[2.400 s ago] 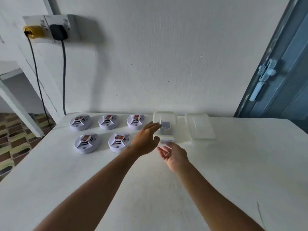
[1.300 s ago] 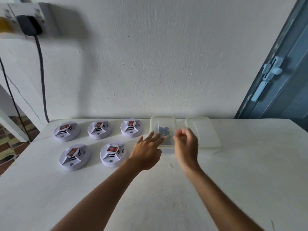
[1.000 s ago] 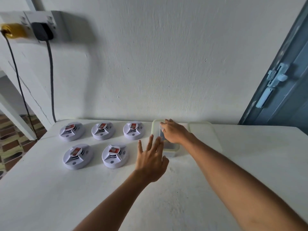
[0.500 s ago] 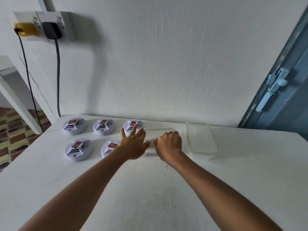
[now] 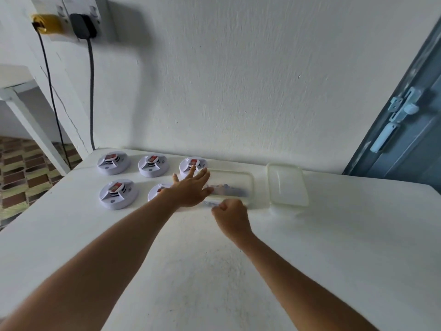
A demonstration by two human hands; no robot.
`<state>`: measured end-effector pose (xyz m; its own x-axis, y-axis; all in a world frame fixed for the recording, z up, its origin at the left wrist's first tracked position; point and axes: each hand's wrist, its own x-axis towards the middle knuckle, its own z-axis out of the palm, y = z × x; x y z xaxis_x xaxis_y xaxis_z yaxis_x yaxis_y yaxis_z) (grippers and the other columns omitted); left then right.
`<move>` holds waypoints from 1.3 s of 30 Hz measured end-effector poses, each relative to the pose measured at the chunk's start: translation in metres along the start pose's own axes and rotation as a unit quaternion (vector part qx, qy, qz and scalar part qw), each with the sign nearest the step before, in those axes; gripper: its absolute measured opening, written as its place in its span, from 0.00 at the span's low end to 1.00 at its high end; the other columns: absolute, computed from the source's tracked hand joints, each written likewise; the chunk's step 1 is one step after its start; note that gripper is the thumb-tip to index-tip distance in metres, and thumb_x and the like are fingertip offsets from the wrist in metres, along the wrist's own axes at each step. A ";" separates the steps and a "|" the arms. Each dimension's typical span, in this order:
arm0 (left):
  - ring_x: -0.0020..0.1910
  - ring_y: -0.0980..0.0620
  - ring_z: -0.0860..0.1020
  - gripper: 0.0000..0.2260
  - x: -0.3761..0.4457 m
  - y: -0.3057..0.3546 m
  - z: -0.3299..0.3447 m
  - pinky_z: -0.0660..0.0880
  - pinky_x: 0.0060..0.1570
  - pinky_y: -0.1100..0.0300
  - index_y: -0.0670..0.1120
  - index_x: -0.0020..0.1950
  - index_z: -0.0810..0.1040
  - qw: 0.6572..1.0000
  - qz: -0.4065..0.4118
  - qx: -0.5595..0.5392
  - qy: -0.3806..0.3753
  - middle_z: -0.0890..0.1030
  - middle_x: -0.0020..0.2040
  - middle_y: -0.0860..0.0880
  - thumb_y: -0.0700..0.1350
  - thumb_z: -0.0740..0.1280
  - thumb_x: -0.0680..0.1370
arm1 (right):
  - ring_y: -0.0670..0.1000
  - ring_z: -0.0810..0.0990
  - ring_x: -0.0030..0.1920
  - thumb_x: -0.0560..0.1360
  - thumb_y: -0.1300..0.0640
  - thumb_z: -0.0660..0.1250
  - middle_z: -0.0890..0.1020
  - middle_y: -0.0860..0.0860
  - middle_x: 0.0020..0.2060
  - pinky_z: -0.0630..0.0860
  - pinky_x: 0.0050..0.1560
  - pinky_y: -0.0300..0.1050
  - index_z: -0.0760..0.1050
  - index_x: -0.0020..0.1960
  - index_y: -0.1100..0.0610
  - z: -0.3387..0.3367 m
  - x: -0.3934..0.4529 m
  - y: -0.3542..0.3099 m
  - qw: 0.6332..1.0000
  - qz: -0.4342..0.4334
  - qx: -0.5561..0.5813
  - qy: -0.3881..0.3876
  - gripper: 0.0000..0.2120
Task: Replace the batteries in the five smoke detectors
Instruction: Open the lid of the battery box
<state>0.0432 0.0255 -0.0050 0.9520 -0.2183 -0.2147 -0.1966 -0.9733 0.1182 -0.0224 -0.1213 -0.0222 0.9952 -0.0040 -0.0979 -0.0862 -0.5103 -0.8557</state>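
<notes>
Just below frame centre the right hand point(image 5: 230, 215) is curled at the near edge of the clear container point(image 5: 241, 181), whether pinching anything I cannot tell, the flat-fingered left hand point(image 5: 192, 187) steadies its light, slippery wall, and beyond sit five small, rim-graspable smoke detectors point(image 5: 118, 193).

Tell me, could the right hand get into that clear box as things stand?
Probably yes. The clear plastic container is open, its lid lying apart to the right. The right hand is at its near rim, and the left hand only touches its left side.
</notes>
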 end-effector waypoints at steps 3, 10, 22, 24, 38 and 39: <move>0.77 0.46 0.37 0.28 -0.001 -0.003 -0.001 0.45 0.69 0.28 0.47 0.79 0.49 1.000 0.018 -0.003 0.013 0.45 0.80 0.52 0.58 0.49 0.83 | 0.53 0.81 0.36 0.75 0.60 0.68 0.79 0.59 0.44 0.71 0.25 0.39 0.73 0.52 0.63 0.008 0.000 -0.002 0.863 0.270 0.423 -0.047 0.08; 0.78 0.44 0.40 0.28 0.004 -0.010 0.002 0.49 0.68 0.26 0.48 0.78 0.55 0.998 0.046 0.009 0.050 0.51 0.80 0.52 0.60 0.52 0.81 | 0.45 0.74 0.27 0.74 0.60 0.71 0.77 0.53 0.35 0.65 0.22 0.35 0.75 0.46 0.61 0.035 0.016 -0.001 0.752 0.287 0.585 0.097 0.06; 0.78 0.45 0.40 0.28 0.008 -0.013 0.009 0.50 0.67 0.26 0.47 0.77 0.57 0.996 0.058 -0.022 0.069 0.52 0.80 0.51 0.60 0.54 0.81 | 0.47 0.66 0.25 0.73 0.54 0.72 0.69 0.52 0.28 0.65 0.26 0.38 0.70 0.43 0.60 0.034 0.001 -0.014 0.761 0.331 0.551 0.091 0.13; 0.78 0.45 0.42 0.27 0.007 -0.012 0.009 0.50 0.68 0.28 0.47 0.76 0.60 0.995 0.053 -0.012 0.080 0.53 0.79 0.49 0.60 0.54 0.81 | 0.46 0.65 0.23 0.73 0.50 0.72 0.72 0.53 0.28 0.62 0.23 0.37 0.69 0.42 0.59 0.022 -0.013 -0.018 0.829 0.321 0.454 -0.053 0.15; 0.58 0.42 0.79 0.21 -0.049 0.038 0.050 0.74 0.56 0.38 0.44 0.58 0.80 0.978 0.064 0.028 0.197 0.81 0.58 0.43 0.52 0.55 0.74 | 0.57 0.66 0.67 0.82 0.52 0.51 0.70 0.57 0.68 0.64 0.66 0.52 0.66 0.70 0.58 -0.034 0.074 0.001 0.903 -0.143 -0.406 0.004 0.20; 0.61 0.42 0.78 0.23 -0.049 0.037 0.052 0.72 0.59 0.34 0.44 0.60 0.79 0.981 0.050 0.033 0.183 0.80 0.62 0.43 0.53 0.53 0.75 | 0.58 0.67 0.66 0.82 0.50 0.51 0.71 0.57 0.67 0.66 0.64 0.52 0.67 0.69 0.58 -0.033 0.071 0.002 0.898 -0.139 -0.416 0.020 0.21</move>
<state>-0.0232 -0.0032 -0.0401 0.9453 -0.2850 0.1588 -0.2967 -0.9533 0.0555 0.0500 -0.1511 -0.0140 0.9750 0.2015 0.0939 0.2149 -0.9625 -0.1657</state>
